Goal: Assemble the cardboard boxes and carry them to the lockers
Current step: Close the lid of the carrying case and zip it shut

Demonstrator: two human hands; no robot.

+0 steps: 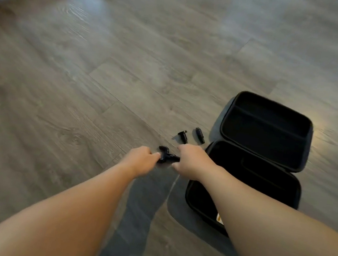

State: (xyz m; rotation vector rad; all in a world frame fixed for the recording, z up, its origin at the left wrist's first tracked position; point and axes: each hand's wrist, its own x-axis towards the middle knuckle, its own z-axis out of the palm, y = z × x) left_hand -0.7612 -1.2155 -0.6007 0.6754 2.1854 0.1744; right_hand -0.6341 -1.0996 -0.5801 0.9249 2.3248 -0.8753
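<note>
Left hand (140, 159) and right hand (191, 163) both curled on a black forked piece (167, 155) — low over wood floor (107, 64), open black case (266, 129) just beside, two small black parts (191, 136) near.

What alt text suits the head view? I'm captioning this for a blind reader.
Both hands, left and right, hold a small black forked part just above a wood floor. Beside them lie an open black case and two more small black parts.
</note>
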